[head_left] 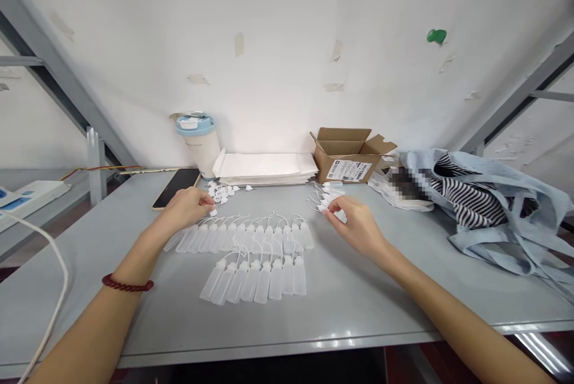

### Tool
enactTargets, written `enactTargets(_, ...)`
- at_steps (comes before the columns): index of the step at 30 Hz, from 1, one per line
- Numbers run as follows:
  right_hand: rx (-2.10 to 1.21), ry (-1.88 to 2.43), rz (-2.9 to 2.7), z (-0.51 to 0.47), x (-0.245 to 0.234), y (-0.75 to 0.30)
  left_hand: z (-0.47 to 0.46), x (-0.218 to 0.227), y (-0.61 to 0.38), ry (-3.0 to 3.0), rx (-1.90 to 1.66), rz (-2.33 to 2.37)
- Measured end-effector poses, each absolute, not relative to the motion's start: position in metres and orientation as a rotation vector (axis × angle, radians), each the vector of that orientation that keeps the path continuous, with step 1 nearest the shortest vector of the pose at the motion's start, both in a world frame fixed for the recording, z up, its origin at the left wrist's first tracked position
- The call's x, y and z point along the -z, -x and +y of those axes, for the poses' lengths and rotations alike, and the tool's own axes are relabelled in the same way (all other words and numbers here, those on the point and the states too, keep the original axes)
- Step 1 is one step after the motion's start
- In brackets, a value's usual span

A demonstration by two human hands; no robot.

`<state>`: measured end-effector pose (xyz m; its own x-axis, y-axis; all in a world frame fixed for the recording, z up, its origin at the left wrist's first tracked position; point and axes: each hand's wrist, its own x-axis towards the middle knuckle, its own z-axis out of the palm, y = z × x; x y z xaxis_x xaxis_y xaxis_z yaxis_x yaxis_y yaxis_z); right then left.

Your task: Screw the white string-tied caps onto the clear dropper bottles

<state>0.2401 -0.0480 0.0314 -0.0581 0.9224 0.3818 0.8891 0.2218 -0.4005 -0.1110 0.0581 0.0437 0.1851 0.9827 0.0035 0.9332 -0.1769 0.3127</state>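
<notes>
My left hand [191, 204] pinches a small white cap [213, 213] between thumb and fingertips, just in front of a heap of loose white caps [219, 192]. At the right, my right hand [356, 222] has its fingers closed on a small translucent plastic bottle [341, 216], which the hand partly covers. More such bottles [332, 185] lie just behind that hand. Between my hands, two rows of small bottles with thin white strings at their necks lie on the table: a longer back row [244, 238] and a shorter front row [262, 282].
Along the wall stand a cup with a blue lid [201, 145], a stack of white paper packets [269, 168] and an open cardboard box [347, 160]. A phone [176, 188] lies behind my left hand. A light blue bag [533, 204] is at the right, a white cable [58, 258] at the left.
</notes>
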Motion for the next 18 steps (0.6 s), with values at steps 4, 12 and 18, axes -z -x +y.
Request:
enactTargets(4,-0.326,1.670,-2.000,-0.062,-0.038,-0.225,0.058,-0.041,0.106,-2.233,-0.326,1.777)
enactTargets(12,-0.439,1.698,-2.088,-0.067,-0.031,-0.215,0.052,-0.046,0.092,-2.268,-0.326,1.668)
enactTargets(18,-0.494,1.628,-2.052,-0.066,-0.030,-0.216,0.054,-0.041,0.099,-2.272,-0.260,1.697)
